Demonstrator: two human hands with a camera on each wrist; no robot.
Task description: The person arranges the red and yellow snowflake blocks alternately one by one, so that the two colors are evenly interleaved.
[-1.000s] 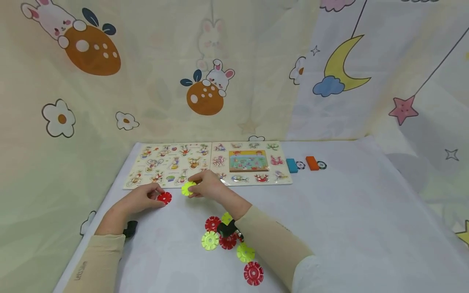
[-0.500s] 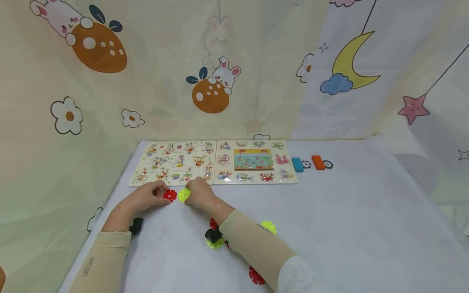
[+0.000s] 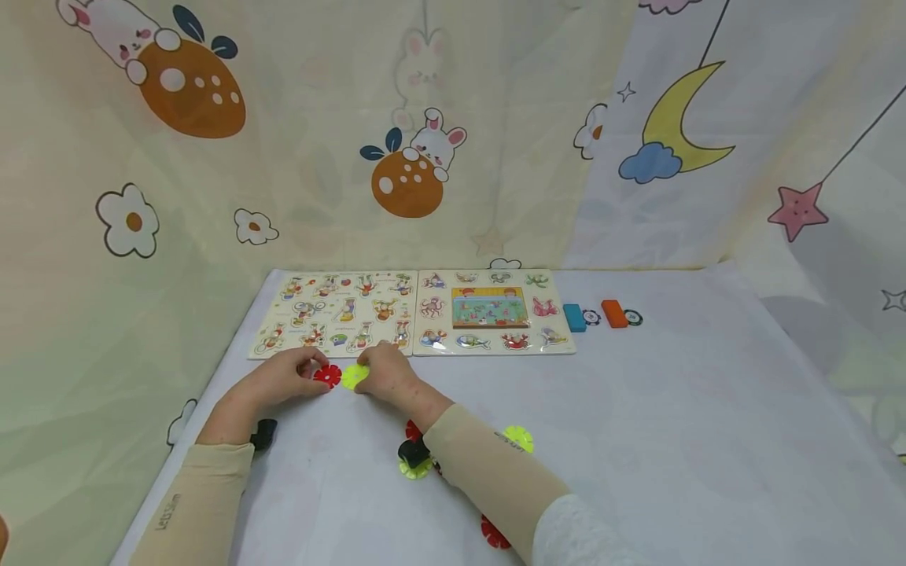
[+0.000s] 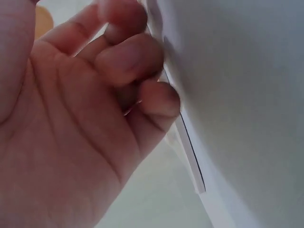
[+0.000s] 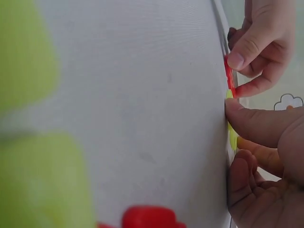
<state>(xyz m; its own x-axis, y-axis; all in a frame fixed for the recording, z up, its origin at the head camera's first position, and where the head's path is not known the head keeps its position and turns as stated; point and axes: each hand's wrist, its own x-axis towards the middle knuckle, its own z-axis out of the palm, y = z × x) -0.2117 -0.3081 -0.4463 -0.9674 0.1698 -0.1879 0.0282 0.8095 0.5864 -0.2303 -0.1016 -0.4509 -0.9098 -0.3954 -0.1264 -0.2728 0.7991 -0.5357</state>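
Note:
In the head view, my left hand (image 3: pixel 279 379) pinches a red notched building disc (image 3: pixel 328 376) between thumb and fingers. My right hand (image 3: pixel 391 380) pinches a yellow-green notched building disc (image 3: pixel 353 376). The two discs meet edge to edge just in front of the puzzle boards; whether their slots interlock cannot be told. From the right wrist, the red disc (image 5: pixel 229 76) and yellow-green disc (image 5: pixel 232 128) appear almost edge-on, in line, with both thumbs on their near faces. The left wrist view has the palm and curled fingers (image 4: pixel 130 59); no disc shows there.
Picture puzzle boards (image 3: pixel 333 314) lie along the back. Right of them are a blue block (image 3: pixel 575 318), an orange block (image 3: pixel 614 314) and round chips (image 3: pixel 633 317). More discs, including a red disc (image 3: pixel 494 532) and a yellow-green disc (image 3: pixel 520 438), lie partly under the right forearm.
Apart a second ago, the two discs have come together, my right hand moving left toward the left one. In the last half second the small gap closed. The head view shifted slightly.

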